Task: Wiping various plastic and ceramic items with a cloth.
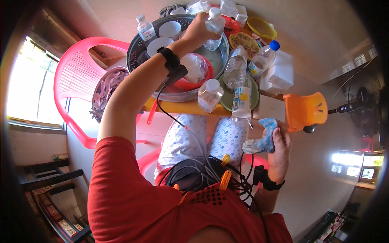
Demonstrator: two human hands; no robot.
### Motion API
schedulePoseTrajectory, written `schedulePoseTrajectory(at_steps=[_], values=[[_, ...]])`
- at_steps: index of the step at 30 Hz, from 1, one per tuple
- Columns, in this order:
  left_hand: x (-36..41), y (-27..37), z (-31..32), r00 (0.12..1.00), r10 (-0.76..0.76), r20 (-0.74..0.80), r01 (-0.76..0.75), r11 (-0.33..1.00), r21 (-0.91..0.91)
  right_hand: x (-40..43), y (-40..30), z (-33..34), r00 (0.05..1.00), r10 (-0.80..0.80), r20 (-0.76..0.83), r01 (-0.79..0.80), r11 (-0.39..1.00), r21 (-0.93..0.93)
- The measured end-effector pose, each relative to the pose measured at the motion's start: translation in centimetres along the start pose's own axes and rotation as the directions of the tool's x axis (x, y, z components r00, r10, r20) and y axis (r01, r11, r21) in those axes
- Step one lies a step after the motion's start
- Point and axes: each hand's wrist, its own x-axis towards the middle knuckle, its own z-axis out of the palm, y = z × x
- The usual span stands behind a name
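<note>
My left hand [196, 32] reaches across the table and grips a clear plastic bottle [215, 26] with a white cap, over a large metal basin [182, 96]. A blue-and-white fuzzy cloth [266, 143] is held in my right hand [281, 144], beyond the table's front edge. Inside the basin are white bowls [169, 29], a dark perforated colander [133, 54] and a red bowl [209, 70] with a plastic bag [194, 68]. A white-capped bottle [209, 97] stands at the near edge. Clear bottles [241, 101] lie or lean by a green plate [225, 97].
A blue-capped bottle [262, 60], white tissue packs [281, 70] and a yellow basket [263, 28] occupy the table's right side. Left, a pink plastic chair [76, 70] holds a container of spoons [106, 86]. Black cables [194, 170] lie across my lap. An orange chair [305, 111] stands right.
</note>
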Motion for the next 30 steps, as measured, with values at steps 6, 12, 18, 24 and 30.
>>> schedulePoseTrajectory(at_steps=[6,12,18,24,30], values=[[-0.8,-1.4,1.2,0.973,-0.028,0.231,-0.017,0.981,0.191,0.6,0.4,0.2,0.999,0.024,0.033,-0.025,1.000,0.010],[-1.2,-3.8,0.9,0.958,0.001,0.288,-0.054,0.983,0.174,0.7,0.7,1.0,0.999,0.036,0.025,-0.036,0.999,0.012],[-1.0,-1.8,-3.0,0.872,-0.218,0.437,0.014,0.906,0.424,0.6,0.4,1.3,0.999,0.033,0.033,-0.032,0.999,-0.022],[-5.0,-2.4,-6.9,0.653,-0.221,0.725,-0.168,0.890,0.424,0.6,0.6,1.9,0.998,0.053,0.044,-0.053,0.999,-0.007],[-7.9,-4.6,-6.4,0.590,-0.151,0.793,-0.198,0.925,0.323,0.9,1.2,1.6,0.993,0.047,0.106,-0.047,0.999,-0.011]])
